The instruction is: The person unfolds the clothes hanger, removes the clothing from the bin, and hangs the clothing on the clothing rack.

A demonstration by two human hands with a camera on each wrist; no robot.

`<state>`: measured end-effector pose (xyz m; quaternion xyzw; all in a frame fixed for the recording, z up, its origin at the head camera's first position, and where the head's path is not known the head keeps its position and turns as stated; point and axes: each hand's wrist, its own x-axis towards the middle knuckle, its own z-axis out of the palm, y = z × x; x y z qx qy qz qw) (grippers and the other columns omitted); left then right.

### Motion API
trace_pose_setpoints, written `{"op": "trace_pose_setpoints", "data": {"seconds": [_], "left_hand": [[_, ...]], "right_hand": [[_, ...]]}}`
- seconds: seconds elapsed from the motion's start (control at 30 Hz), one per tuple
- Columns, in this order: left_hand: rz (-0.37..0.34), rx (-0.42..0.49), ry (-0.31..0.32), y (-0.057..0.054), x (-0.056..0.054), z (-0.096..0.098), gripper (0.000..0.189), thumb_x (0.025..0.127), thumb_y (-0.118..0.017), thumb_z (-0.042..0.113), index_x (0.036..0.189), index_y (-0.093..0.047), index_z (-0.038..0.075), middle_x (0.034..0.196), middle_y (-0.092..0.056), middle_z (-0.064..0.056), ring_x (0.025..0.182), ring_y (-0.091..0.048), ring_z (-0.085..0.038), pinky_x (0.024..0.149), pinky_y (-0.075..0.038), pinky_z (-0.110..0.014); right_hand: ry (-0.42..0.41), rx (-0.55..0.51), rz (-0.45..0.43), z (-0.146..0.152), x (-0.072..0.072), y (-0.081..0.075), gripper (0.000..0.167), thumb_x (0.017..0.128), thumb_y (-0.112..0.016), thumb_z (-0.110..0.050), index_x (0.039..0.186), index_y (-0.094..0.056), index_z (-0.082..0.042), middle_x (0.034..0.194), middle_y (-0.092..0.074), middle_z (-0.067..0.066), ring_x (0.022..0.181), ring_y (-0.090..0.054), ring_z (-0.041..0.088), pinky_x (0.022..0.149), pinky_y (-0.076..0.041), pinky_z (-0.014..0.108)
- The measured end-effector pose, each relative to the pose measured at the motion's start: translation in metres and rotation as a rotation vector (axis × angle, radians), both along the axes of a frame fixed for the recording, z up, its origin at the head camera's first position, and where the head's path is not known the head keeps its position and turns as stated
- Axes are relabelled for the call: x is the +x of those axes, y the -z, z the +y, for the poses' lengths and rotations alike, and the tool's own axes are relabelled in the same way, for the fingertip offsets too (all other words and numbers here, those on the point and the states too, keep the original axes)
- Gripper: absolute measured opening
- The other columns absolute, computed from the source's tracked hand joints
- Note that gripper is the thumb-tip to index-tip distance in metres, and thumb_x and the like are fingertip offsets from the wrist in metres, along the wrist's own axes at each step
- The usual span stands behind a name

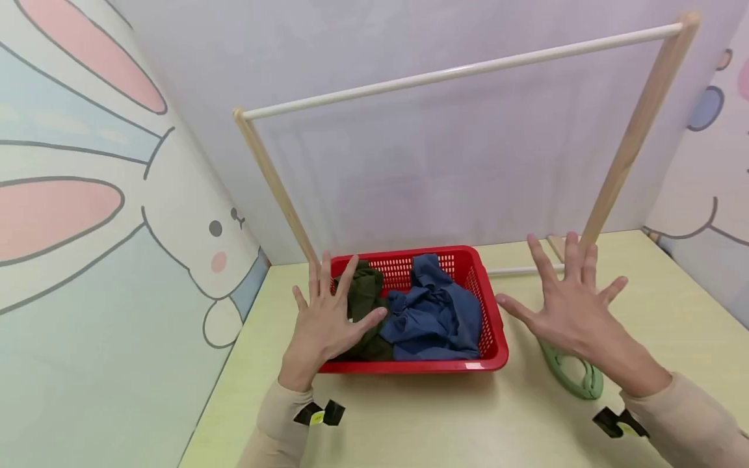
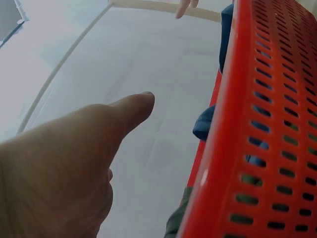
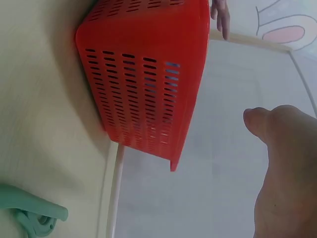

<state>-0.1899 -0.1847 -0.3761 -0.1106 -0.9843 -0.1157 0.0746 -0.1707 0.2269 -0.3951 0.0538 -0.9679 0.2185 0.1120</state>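
A red plastic basket (image 1: 409, 367) with slotted walls stands on the table. In it lie a crumpled blue garment (image 1: 441, 315) on the right and a dark green garment (image 1: 364, 292) on the left. My left hand (image 1: 328, 318), fingers spread, hovers over the basket's left end and partly hides the dark green cloth. Spread in the same way, my right hand (image 1: 576, 315) is held up to the right of the basket. Below it on the table is a green looped object (image 1: 585, 388), partly covered by that hand and forearm. Neither hand holds anything.
Behind the basket rises a rack with a white top bar (image 1: 468, 69) and wooden posts (image 1: 634, 136). A white lower bar (image 1: 521, 270) runs near the table. Walls with rabbit drawings (image 1: 216, 227) flank the pale yellow table (image 1: 404, 422) on the left and right.
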Motion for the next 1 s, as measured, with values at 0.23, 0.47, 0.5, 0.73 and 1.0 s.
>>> {"op": "trace_pose_setpoints", "data": {"seconds": [0.23,0.47,0.5,0.73,1.0], "left_hand": [[-0.011,0.083,-0.014,0.006,-0.009,-0.027,0.108,0.098,-0.059,0.081,0.180,-0.003,0.039,0.187,0.015,-0.012,0.171,0.003,-0.050,0.130,-0.010,-0.080],[-0.051,0.188,-0.088,0.016,-0.020,-0.054,0.105,0.100,-0.054,0.081,0.181,-0.003,0.035,0.187,0.004,-0.019,0.152,-0.046,-0.059,0.096,-0.060,-0.073],[-0.057,0.205,-0.098,0.018,-0.022,-0.057,0.104,0.101,-0.053,0.081,0.181,-0.004,0.034,0.186,0.002,-0.020,0.147,-0.053,-0.059,0.091,-0.062,-0.071],[-0.051,0.411,-0.080,0.041,-0.033,-0.067,0.089,0.109,-0.052,0.068,0.179,-0.019,0.025,0.173,-0.040,-0.022,0.127,-0.069,-0.046,0.097,-0.062,-0.069],[-0.071,0.624,-0.070,0.058,-0.037,-0.078,0.066,0.117,-0.053,0.050,0.175,-0.032,0.028,0.132,-0.075,-0.022,0.110,-0.076,-0.036,0.092,-0.066,-0.056]], "right_hand": [[0.056,-0.071,-0.001,0.019,-0.001,-0.001,0.119,0.101,-0.064,-0.073,0.178,0.013,-0.024,0.176,0.028,0.036,0.155,0.027,0.072,0.091,0.015,0.104],[0.084,-0.140,0.018,0.036,0.002,0.001,0.117,0.106,-0.063,-0.063,0.176,0.023,-0.022,0.176,0.025,0.038,0.157,0.017,0.074,0.094,0.005,0.106],[0.088,-0.150,0.021,0.038,0.003,0.001,0.117,0.107,-0.063,-0.061,0.176,0.023,-0.021,0.176,0.024,0.038,0.158,0.016,0.073,0.094,0.005,0.105],[0.113,-0.206,0.007,0.050,0.006,0.005,0.114,0.109,-0.063,-0.055,0.176,0.021,-0.018,0.176,0.021,0.040,0.158,0.006,0.075,0.099,0.005,0.103],[0.111,-0.243,0.006,0.062,0.010,0.006,0.111,0.111,-0.062,-0.048,0.176,0.022,-0.015,0.178,0.017,0.038,0.154,-0.006,0.078,0.108,-0.019,0.096]]}}
